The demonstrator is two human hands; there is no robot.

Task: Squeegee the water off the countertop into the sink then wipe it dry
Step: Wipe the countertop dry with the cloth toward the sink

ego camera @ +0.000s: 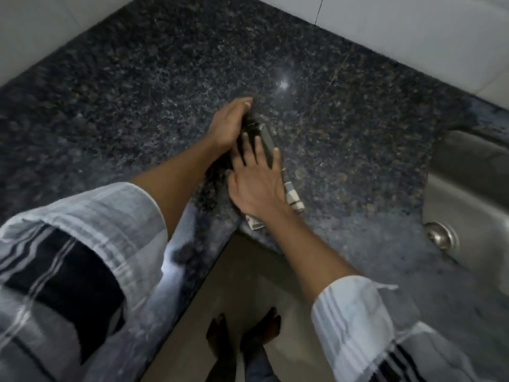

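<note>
Your left hand [230,125] and right hand [254,183] meet on the dark speckled counter [165,78], both on a dark squeegee [267,143]. A folded striped cloth [293,197] lies under your right hand. The steel sink [468,194] sits at right, apart from both hands.

A dark speckled granite worktop [165,78] fills most of the view and wraps around an inner corner, with its polished front edge [176,271] catching pale light at the near left. One bright glint of light [283,84] shines on the stone near the middle. Behind it, at the far left and far right, rise pale tiled walls [399,26], the right one marked by a thin dark joint line [318,12]. Below the corner lies a plain beige floor [248,277]. The room is dim overall.
</note>
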